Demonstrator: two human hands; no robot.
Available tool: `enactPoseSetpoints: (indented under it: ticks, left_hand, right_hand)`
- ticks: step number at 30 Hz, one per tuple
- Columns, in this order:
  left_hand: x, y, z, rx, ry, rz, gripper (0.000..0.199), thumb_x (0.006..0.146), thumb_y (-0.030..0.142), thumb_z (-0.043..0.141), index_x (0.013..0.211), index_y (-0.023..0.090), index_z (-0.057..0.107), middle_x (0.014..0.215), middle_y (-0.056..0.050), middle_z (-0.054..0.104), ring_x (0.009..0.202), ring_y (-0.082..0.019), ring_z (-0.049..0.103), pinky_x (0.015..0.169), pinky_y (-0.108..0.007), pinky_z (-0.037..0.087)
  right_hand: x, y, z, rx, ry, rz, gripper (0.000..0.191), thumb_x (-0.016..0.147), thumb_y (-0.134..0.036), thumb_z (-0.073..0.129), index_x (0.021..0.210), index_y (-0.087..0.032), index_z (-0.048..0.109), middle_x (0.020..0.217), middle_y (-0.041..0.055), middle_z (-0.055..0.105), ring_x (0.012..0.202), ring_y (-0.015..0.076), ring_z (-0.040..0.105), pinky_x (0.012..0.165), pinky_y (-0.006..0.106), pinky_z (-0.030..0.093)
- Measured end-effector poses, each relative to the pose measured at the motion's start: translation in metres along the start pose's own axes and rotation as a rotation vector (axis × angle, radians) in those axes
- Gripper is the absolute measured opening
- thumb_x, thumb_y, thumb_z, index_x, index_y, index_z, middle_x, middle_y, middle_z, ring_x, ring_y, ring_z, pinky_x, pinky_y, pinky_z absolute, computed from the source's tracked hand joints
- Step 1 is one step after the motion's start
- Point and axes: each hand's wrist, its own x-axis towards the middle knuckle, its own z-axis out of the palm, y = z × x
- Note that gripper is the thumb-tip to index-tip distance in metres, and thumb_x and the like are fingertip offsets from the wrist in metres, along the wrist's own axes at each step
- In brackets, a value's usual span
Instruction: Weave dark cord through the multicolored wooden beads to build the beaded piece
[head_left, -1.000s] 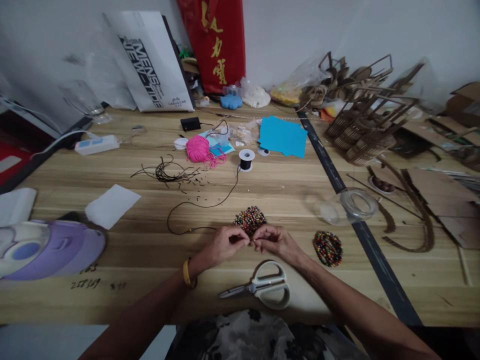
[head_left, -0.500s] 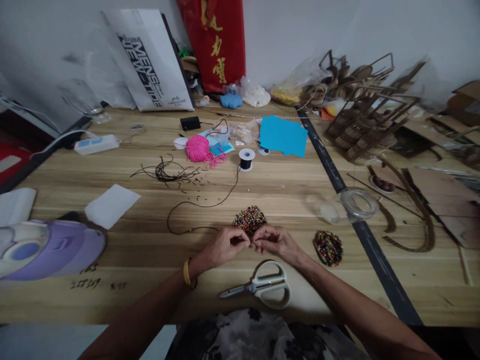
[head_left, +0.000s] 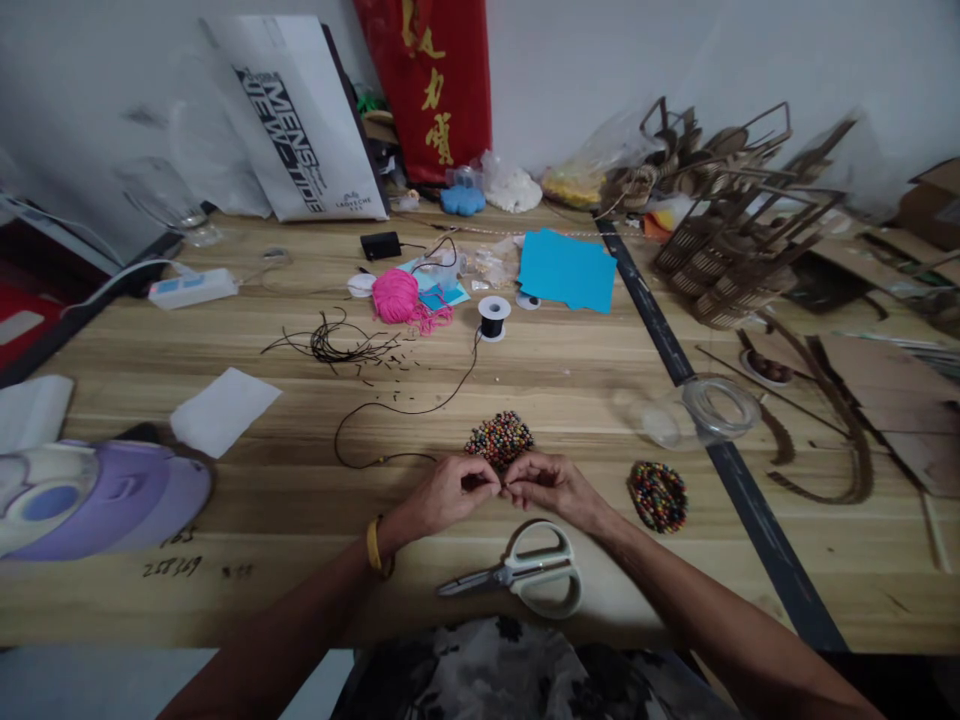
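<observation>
My left hand (head_left: 452,492) is closed in a pinch on the black cord (head_left: 409,457), which runs in from the left with a few beads (head_left: 381,460) threaded on it. Tip to tip with it, my right hand (head_left: 553,484) pinches something bead-sized, too small to make out. Just beyond my fingers lies a heap of small multicoloured beads (head_left: 499,436). The cord curves back to a white spool (head_left: 493,318) wound with black. Scissors (head_left: 525,575) with pale handles rest in front of my hands. A coil of strung beads (head_left: 658,497) lies right of my right wrist.
Cut black cords (head_left: 337,342) and short snippets lie at the middle left, near pink yarn (head_left: 395,296). Blue sheets (head_left: 568,270) are at the back. A clear plastic jar (head_left: 701,410) lies on the right, before brown woven baskets (head_left: 720,250). A purple-and-white object (head_left: 112,495) is at far left.
My fingertips have shifted very slightly where they meet. The cord, beads and scissors are where they were.
</observation>
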Motion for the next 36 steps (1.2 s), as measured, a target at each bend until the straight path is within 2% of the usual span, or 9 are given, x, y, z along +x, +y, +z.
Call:
enactPoseSetpoints:
  ticks: [17,24,32,36]
  left_hand:
    - [0.0000,-0.0001,-0.0001,0.029,-0.017,0.042,0.012,0.076,0.010,0.058,0.075,0.012,0.069,0.071,-0.004,0.070,0.064,-0.013,0.059,0.063,-0.021,0.043]
    - [0.0000,0.0006,-0.0001,0.020,-0.012,0.047,0.011,0.077,0.012,0.059,0.076,0.012,0.070,0.073,-0.004,0.071,0.067,-0.013,0.061,0.066,-0.022,0.044]
    - [0.0010,-0.0016,-0.0037,-0.018,-0.058,0.048,0.012,0.078,0.016,0.061,0.079,0.012,0.071,0.075,-0.006,0.071,0.069,-0.014,0.061,0.067,-0.023,0.044]
    - [0.0021,-0.0066,-0.0029,-0.072,-0.051,0.026,0.011,0.077,0.016,0.062,0.079,0.012,0.071,0.076,-0.005,0.071,0.069,-0.014,0.061,0.067,-0.023,0.045]
  right_hand:
    - [-0.0001,-0.0014,0.0008,-0.019,-0.017,0.000,0.028,0.076,-0.040,0.071,0.081,-0.014,0.063,0.068,0.0002,0.059,0.059,0.0084,0.053,0.057,0.021,0.045]
    - [-0.0004,-0.0033,0.0013,-0.016,-0.040,0.018,0.029,0.076,-0.041,0.071,0.081,-0.014,0.062,0.068,0.0001,0.058,0.059,0.0091,0.053,0.057,0.021,0.045]
    - [-0.0007,-0.0049,0.0019,-0.031,-0.033,0.012,0.030,0.076,-0.043,0.070,0.081,-0.015,0.061,0.070,0.0005,0.058,0.060,0.0096,0.053,0.058,0.023,0.045]
    - [-0.0006,-0.0039,0.0026,-0.083,-0.012,-0.015,0.029,0.077,-0.042,0.069,0.080,-0.015,0.061,0.069,-0.0002,0.055,0.059,0.0092,0.049,0.056,0.022,0.042]
